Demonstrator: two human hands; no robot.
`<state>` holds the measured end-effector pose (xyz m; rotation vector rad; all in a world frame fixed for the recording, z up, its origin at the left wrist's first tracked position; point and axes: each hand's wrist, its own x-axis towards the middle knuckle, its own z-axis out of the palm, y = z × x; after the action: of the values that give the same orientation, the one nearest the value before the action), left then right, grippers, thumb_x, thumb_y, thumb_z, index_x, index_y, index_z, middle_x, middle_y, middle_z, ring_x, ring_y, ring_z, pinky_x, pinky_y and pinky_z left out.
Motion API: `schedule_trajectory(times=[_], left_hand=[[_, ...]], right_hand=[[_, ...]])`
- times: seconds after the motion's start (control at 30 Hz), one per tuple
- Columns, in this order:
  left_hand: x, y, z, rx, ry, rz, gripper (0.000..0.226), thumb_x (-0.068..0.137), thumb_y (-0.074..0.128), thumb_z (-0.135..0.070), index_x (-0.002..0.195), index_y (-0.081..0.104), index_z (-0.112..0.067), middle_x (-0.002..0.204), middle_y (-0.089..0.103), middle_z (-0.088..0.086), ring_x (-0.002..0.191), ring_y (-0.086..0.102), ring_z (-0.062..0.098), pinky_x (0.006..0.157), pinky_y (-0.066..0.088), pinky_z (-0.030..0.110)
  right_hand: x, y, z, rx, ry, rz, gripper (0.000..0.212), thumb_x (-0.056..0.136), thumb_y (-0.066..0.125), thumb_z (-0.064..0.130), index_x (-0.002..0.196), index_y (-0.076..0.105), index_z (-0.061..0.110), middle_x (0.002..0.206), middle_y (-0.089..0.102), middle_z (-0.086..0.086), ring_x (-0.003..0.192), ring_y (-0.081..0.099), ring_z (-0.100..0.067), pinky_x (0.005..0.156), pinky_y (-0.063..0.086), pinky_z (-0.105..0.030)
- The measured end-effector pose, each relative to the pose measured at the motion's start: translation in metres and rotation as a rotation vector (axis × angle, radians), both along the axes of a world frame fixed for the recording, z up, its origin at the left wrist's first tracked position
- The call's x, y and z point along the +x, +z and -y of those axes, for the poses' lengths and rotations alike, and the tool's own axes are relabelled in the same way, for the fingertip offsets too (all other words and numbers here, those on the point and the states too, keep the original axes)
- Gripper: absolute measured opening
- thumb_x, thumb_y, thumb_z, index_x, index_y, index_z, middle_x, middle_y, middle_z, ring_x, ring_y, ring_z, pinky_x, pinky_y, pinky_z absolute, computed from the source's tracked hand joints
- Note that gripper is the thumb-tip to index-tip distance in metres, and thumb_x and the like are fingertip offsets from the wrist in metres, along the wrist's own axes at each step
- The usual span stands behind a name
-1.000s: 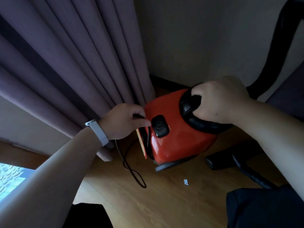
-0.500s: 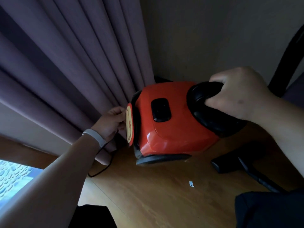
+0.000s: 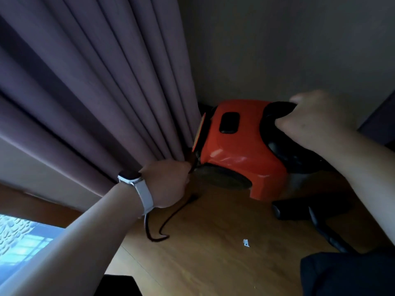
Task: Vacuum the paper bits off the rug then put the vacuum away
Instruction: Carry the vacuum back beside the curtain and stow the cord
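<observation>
The red canister vacuum (image 3: 237, 150) sits tilted on the wooden floor in the corner between curtain and wall. My right hand (image 3: 314, 122) grips its black carry handle (image 3: 275, 112) from above. My left hand (image 3: 168, 184), a white watch on its wrist, is curled at the vacuum's rear lower edge and appears to hold the black power cord (image 3: 168, 221), which loops down onto the floor. The black floor nozzle (image 3: 299, 210) lies to the right of the canister with its tube (image 3: 329, 233) running toward me.
Purple curtains (image 3: 102, 86) hang at the left, touching the vacuum's rear. A beige wall (image 3: 277, 50) stands behind. One white paper bit (image 3: 246, 243) lies on the wooden floor (image 3: 213, 263). A pale rug edge (image 3: 19, 238) shows at lower left. Dark clothing (image 3: 346, 274) fills the lower right.
The vacuum has moved back toward the wall corner and against the curtain. My left hand dropped from the vacuum's rear disc to its lower edge, with the cord trailing below it.
</observation>
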<state>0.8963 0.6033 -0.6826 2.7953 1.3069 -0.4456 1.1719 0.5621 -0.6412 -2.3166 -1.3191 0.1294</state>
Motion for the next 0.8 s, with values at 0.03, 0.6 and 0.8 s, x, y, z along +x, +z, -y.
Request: schedule_trajectory(times=[0.03, 0.6, 0.8], left_hand=[[0.003, 0.007, 0.002, -0.005, -0.031, 0.058, 0.022, 0.102, 0.04, -0.033, 0.107, 0.056, -0.019, 0.098, 0.064, 0.002, 0.091, 0.061, 0.023, 0.076, 0.052, 0.036], [-0.041, -0.008, -0.058, -0.446, 0.449, 1.169, 0.019, 0.084, 0.067, -0.015, 0.066, 0.069, -0.021, 0.054, 0.062, -0.011, 0.05, 0.051, -0.001, 0.053, 0.042, 0.014], [-0.05, -0.035, -0.061, -0.671, 0.666, 1.319, 0.02, 0.085, 0.06, -0.031, 0.068, 0.065, -0.021, 0.055, 0.051, -0.006, 0.045, 0.036, 0.005, 0.044, 0.027, 0.017]], right_hand=[[-0.001, -0.001, 0.0, -0.005, 0.031, 0.014, 0.009, 0.068, 0.064, 0.017, 0.073, 0.063, 0.01, 0.066, 0.058, -0.007, 0.062, 0.053, -0.029, 0.056, 0.046, -0.029], [-0.021, 0.017, 0.016, -0.079, 0.502, 0.301, 0.014, 0.072, 0.067, 0.036, 0.072, 0.061, 0.024, 0.066, 0.059, 0.007, 0.072, 0.064, -0.023, 0.06, 0.045, -0.028], [-0.017, 0.026, 0.017, -0.046, 0.416, 0.191, 0.018, 0.076, 0.068, 0.042, 0.074, 0.064, 0.024, 0.067, 0.063, 0.01, 0.065, 0.062, -0.017, 0.062, 0.049, -0.027]])
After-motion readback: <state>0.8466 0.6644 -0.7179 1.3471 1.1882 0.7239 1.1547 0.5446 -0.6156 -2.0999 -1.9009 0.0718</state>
